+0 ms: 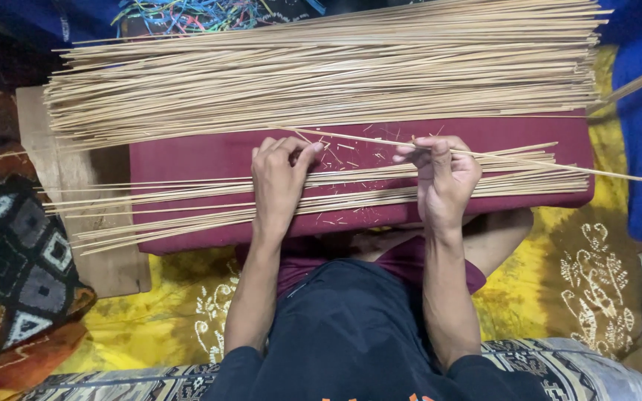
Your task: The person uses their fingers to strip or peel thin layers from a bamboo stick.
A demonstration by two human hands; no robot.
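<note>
Pinching a single thin bamboo stick (529, 161) between thumb and fingers, my right hand (443, 178) sits knuckles up with the wrist bent slightly inward, forearm running straight back toward my body. The stick leaves that hand on both sides: one end reaches toward the left hand, the other runs far out to the right, past the edge of the maroon cushion (202, 160). My left hand (280, 182) lies just beside the right, palm down, fingers curled with the tips pressed on the cushion near the stick's left end; I cannot tell whether it actually grips the stick or only touches it. Both forearms are bare below dark sleeves.

Under both hands lies a small spread of bamboo sticks (187, 215), too many and too overlapped to count, fanning out left beyond the cushion. Tiny pale splinters (351, 156) are scattered on the cushion between the two hands. Beyond the fingertips sits one large bundle of sticks (321, 67), again far past counting. One wooden board (76, 193) shows left of the left hand, under the cushion. A patterned mat (9, 267) lies farther left, and yellow printed cloth (588, 275) spreads beneath my arms.
</note>
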